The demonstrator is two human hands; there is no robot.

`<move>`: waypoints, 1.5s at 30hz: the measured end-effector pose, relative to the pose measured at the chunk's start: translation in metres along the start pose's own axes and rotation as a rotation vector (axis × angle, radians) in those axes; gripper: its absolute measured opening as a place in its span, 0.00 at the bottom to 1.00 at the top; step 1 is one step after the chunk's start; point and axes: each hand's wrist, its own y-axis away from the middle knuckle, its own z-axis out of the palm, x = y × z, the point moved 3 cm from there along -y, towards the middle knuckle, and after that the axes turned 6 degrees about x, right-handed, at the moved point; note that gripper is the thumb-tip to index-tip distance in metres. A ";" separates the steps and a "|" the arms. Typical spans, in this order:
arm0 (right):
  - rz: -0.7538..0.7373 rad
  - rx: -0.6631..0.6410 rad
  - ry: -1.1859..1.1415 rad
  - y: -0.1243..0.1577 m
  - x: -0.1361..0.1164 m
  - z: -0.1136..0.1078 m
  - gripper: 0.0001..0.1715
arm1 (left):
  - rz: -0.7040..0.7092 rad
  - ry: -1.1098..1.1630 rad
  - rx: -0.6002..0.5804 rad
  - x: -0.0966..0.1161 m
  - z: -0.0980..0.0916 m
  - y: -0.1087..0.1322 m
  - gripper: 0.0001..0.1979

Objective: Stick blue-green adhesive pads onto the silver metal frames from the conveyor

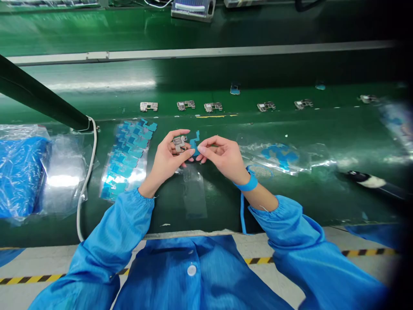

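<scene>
My left hand [168, 156] is closed round a small silver circuit board [180, 144], which shows between thumb and forefinger. Just right of the board stands a thin blue film piece [195, 142] with a stepped outline. Thumb and forefinger of my right hand [222, 156] pinch its right edge, and my left thumb tip touches its lower left. Both hands are close together above the green bench. A blue wrist strap [248, 181] circles my right wrist. Left of my hands lies a sheet of blue cut film pieces [129, 150].
Several boards, such as this one [149, 106], lie in a row on the green bench [222, 202]. A clear bag with blue pieces [280, 155] is at right, beside a black-and-white handled tool [366, 178]. A white cable [86, 185] and wrapped blue bundle [21, 176] are left.
</scene>
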 end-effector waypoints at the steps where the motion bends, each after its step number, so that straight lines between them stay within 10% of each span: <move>1: -0.042 0.007 0.052 0.000 -0.001 -0.001 0.20 | 0.013 -0.018 0.006 0.000 0.000 0.000 0.34; 12: -0.430 -0.019 0.460 -0.001 -0.022 -0.012 0.11 | -0.056 -0.007 0.022 0.003 -0.002 0.002 0.29; 22: -0.075 -0.127 0.059 0.004 -0.013 -0.003 0.19 | -0.151 0.125 -0.094 0.007 0.001 0.002 0.21; 45: -0.041 -0.147 0.090 0.007 -0.003 0.003 0.28 | -0.185 0.161 -0.117 0.008 0.003 0.004 0.18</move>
